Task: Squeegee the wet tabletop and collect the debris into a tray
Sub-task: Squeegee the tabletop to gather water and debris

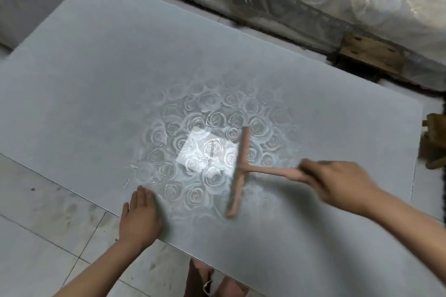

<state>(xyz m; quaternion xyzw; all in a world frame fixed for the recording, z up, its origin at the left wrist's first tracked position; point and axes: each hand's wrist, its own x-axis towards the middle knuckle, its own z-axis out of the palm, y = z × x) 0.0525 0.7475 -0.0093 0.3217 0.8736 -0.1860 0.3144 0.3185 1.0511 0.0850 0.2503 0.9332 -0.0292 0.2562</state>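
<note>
Tabletop [96,67]: a large grey sheet with a printed rose pattern that fills most of the view, its near edge running diagonally from lower left toward lower right over a tiled floor [36,212]. Wet patch [212,152]: roughly round, mid-table, glossy, with a bright square of glare at its centre. It lies between my two hands. Squeegee [239,171]: T-shaped and terracotta-coloured. The blade is down on the right margin of the wet patch, with its long axis running from the far end toward me and tilting slightly left at the near end. The handle leaves the blade's middle and points right, nearly square to the blade. Right hand [337,183]: curled around the end of that handle and holding it firmly. The hand is motion-blurred, so I cannot tell how the individual fingers lie. Left hand [141,217]: flat, fingers straight and together, palm down on the table's near edge at the lower left rim of the wet patch, holding nothing. Droplets [154,152]: small beads and streaks sit along the left rim of the patch, just beyond my left fingertips. I cannot separate any solid debris from the water at this resolution. No tray is in view. Judgement: the water lies to the left of the blade, so the stroke should run broadside to the left, across the blade's long axis, toward the left hand. The right hand drives and the left hand is nearer the droplets. Risk: streaks escaping past the blade's ends.
</note>
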